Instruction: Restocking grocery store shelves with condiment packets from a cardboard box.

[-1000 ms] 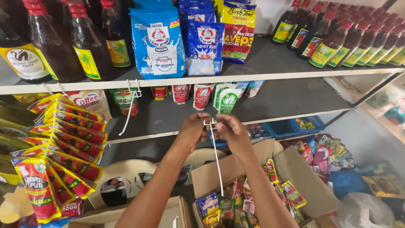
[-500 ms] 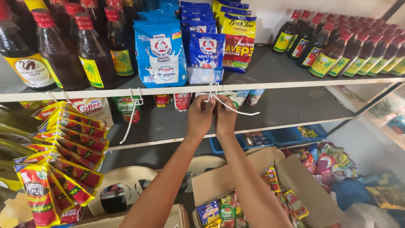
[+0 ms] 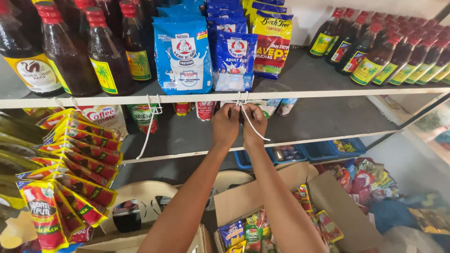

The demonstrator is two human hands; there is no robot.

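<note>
Both my hands are raised to the front edge of the upper shelf. My left hand and my right hand pinch a white plastic string that is looped over the shelf edge. Its loose end hangs down to the right of my right hand. Just above my hands stand blue pouches of powdered milk and a smaller dark blue pouch. A second white string hangs from the same shelf edge further left.
Dark sauce bottles fill the shelf's left, and more bottles its right. Strips of red and yellow sachets hang at the left. An open cardboard box of snack packets sits below. Blue trays rest on a lower shelf.
My hands have risen with the white string from above the cardboard box up to the upper shelf's front edge, where the string now loops over it.
</note>
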